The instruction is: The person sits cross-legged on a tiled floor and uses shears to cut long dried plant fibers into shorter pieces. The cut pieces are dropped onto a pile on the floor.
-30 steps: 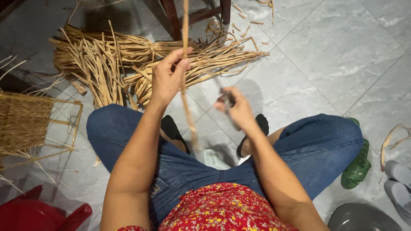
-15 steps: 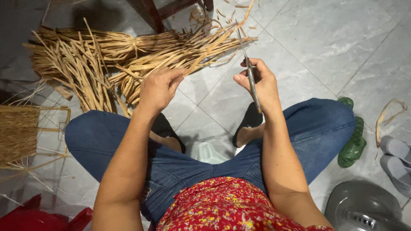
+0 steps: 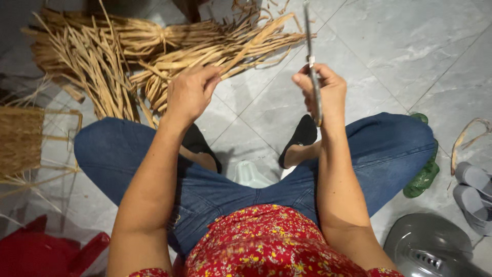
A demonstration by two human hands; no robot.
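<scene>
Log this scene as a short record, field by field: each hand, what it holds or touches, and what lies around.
left hand: reaching into the dried reed strips, fingers touching them
right hand: closed on a thin dark tool, held upright
posture: seated, legs crossed, on the grey tiled floor
to the left: woven basket
to the right: green sandal, grey shoes

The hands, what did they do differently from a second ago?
The left hand let go of the long dry strip it held up a second ago and moved down to the pile of dried strips on the floor. The right hand rose and now holds a thin knife-like tool upright. The half-woven basket and the person's crossed legs stayed put.
</scene>
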